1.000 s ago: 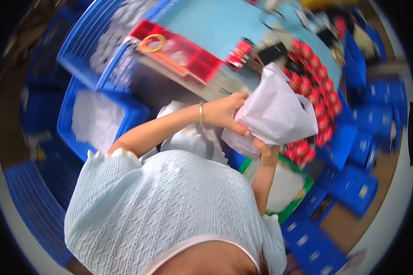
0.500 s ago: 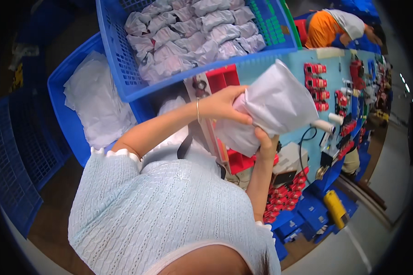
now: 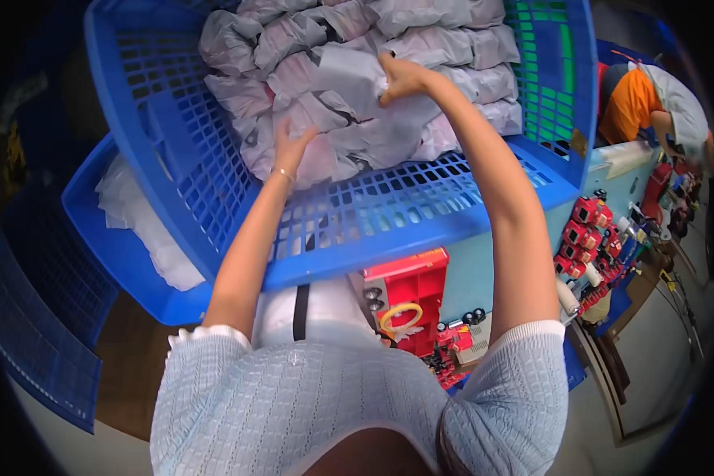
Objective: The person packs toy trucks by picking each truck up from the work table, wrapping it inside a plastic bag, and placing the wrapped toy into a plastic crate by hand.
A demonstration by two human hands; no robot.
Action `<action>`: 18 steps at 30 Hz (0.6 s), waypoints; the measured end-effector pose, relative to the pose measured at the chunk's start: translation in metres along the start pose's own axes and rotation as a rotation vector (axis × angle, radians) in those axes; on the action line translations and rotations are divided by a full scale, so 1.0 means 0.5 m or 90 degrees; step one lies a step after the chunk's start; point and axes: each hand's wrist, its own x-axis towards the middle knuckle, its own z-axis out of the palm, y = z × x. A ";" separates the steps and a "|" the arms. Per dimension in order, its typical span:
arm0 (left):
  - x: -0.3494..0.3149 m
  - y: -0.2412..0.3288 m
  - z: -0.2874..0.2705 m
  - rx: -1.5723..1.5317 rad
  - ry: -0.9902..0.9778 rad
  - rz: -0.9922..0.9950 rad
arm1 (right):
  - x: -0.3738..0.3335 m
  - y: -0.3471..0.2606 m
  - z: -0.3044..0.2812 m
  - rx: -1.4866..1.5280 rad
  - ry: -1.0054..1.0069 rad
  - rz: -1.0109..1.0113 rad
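Both my arms reach into a large blue plastic crate (image 3: 357, 258) filled with rows of white-wrapped packages (image 3: 436, 49). My right hand (image 3: 404, 79) grips one end of a white-wrapped package (image 3: 349, 73), its fingers and thumb curled over the wrapping. This package lies on top of the others near the middle of the pile. Further left and nearer to me, my left hand (image 3: 292, 149) rests on the wrapped packages with its fingers spread. Reddish contents show faintly through several wrappings.
A blue bin (image 3: 87, 208) with white bags (image 3: 147, 226) stands left of the crate. A red tray (image 3: 416, 305) holding a yellow ring lies below the crate. Red toy vehicles (image 3: 583, 238) line the light-blue bench at right. Another person (image 3: 642, 103) bends over at far right.
The white-wrapped package has gone from in front of me into the crate, on the pile. My left hand has let go and lies on the packages. The crate now appears closer.
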 end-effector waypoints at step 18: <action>-0.043 -0.237 -0.021 0.204 -0.047 -0.224 | 0.069 0.048 0.189 -0.237 0.258 -0.134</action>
